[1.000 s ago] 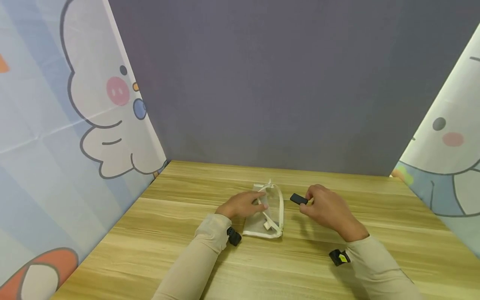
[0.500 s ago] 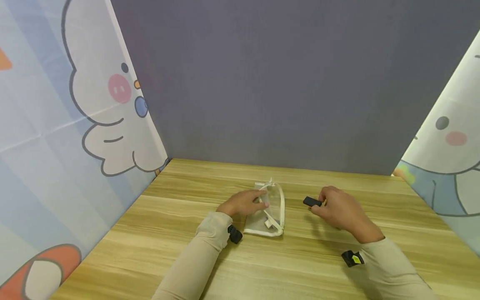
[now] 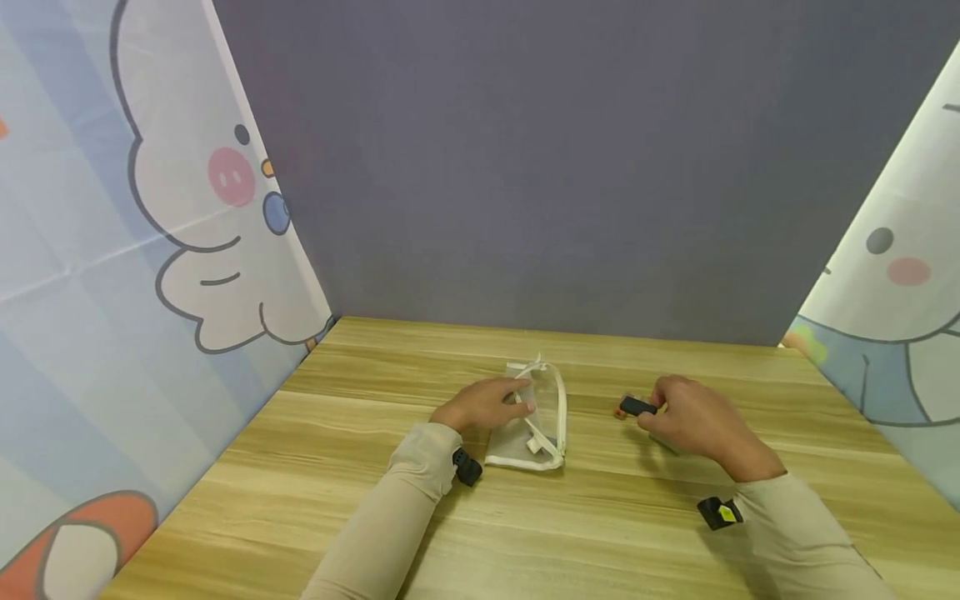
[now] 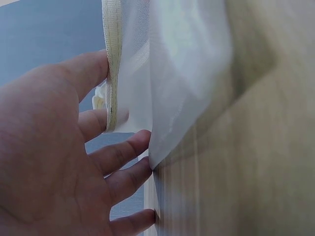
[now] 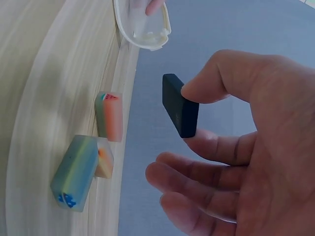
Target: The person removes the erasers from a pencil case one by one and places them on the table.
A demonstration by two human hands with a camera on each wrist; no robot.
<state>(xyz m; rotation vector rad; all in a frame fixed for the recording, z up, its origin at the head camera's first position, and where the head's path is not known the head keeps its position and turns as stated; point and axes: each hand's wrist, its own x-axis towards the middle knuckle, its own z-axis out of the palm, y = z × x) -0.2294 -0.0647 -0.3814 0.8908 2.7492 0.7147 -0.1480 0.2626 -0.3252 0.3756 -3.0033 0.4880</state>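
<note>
My left hand [image 3: 486, 404] rests at the mouth of a white mesh pouch [image 3: 513, 446] with cream trim. Thumb and index finger stand apart against the trim [image 4: 112, 73], and the pouch's mouth gapes. The other fingers touch the mesh and the tabletop. To the right, my right hand [image 3: 693, 421] pinches a small black rectangular block [image 5: 179, 105] between thumb and index finger, above the table. Below it lie an orange-and-green block [image 5: 110, 118], a blue-and-yellow block [image 5: 76, 172] and a pale orange-yellow one [image 5: 104, 158], partly hidden by the blue one.
A wood-grain tabletop [image 3: 480, 533] carries everything. Behind it rises a grey panel [image 3: 540, 167]. Curtains with cartoon prints hang at the left [image 3: 67, 267] and right [image 3: 885, 333].
My right hand has moved to the right with the black block, away from the pouch. Part of an orange-red block now shows beside the black one. The left hand keeps its place.
</note>
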